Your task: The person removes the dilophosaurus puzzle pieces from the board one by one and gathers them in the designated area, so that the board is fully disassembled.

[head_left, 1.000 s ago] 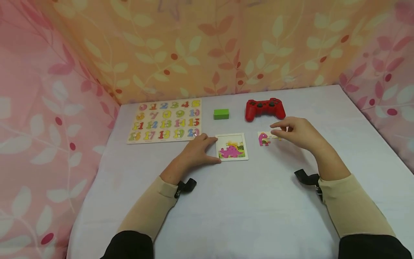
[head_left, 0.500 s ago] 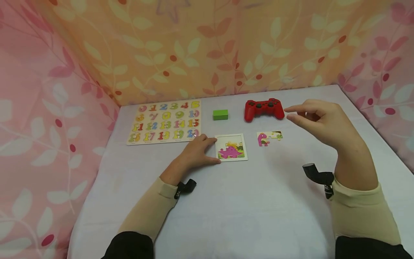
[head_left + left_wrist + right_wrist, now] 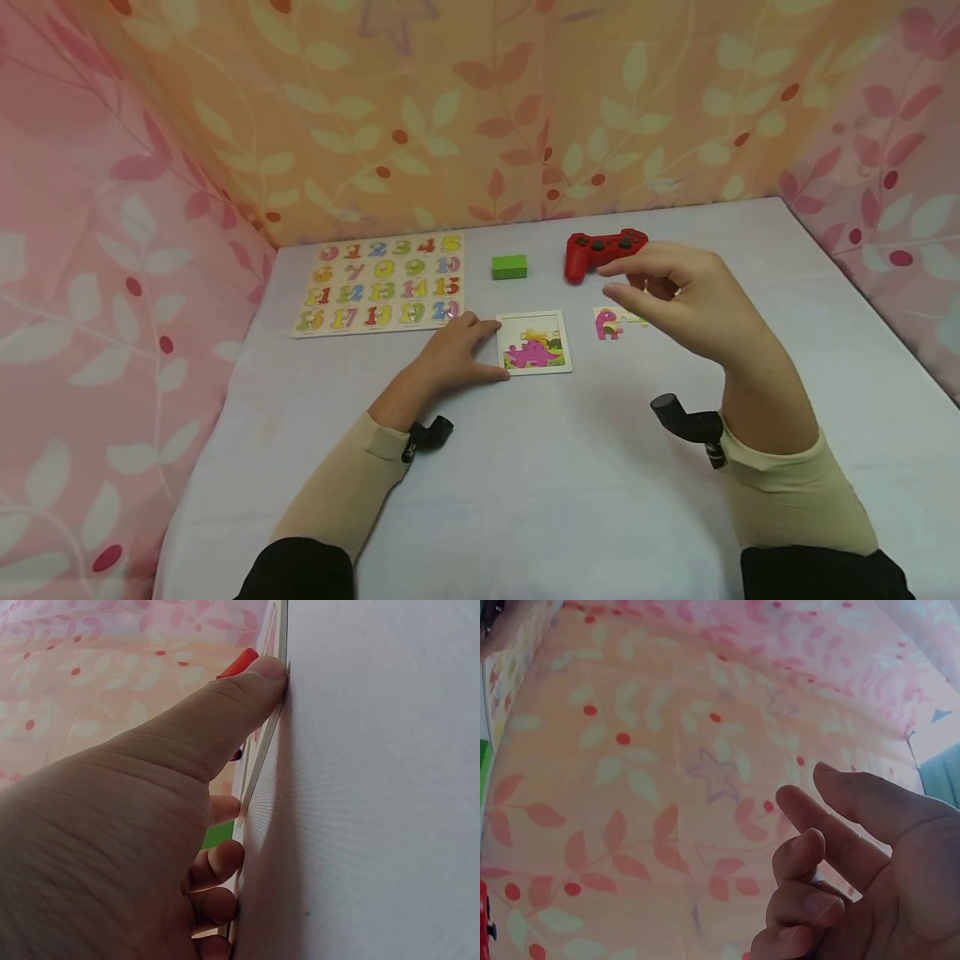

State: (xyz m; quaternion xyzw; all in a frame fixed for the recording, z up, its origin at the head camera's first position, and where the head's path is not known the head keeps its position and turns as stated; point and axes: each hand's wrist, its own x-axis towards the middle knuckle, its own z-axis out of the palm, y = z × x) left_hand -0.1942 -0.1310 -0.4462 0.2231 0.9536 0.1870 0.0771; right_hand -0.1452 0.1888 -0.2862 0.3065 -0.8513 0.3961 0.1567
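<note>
In the head view, a small white-framed dinosaur puzzle board [image 3: 567, 364] lies on the table, with a pink dinosaur in its lower part and a bare upper part. My left hand [image 3: 448, 358] holds the board by its left side, thumb at the near corner and index finger at the far corner. In the left wrist view the thumb [image 3: 225, 705] presses the board's edge. My right hand [image 3: 686, 304] hangs in the air with thumb and index finger apart and nothing between them. Below it in this view lie joined puzzle pieces [image 3: 607, 323], partly hidden by the fingers.
A number puzzle board [image 3: 378, 283] lies at the back left, behind my left hand. A green block [image 3: 510, 267] and a red game controller [image 3: 581, 258] stand toward the back, the controller partly covered by my right hand. Patterned cloth [image 3: 420, 108] walls in the table's back and sides.
My right hand rose off the puzzle pieces and swung right, then came back left over them, with nothing in its fingers. The left hand stays at the dinosaur board.
</note>
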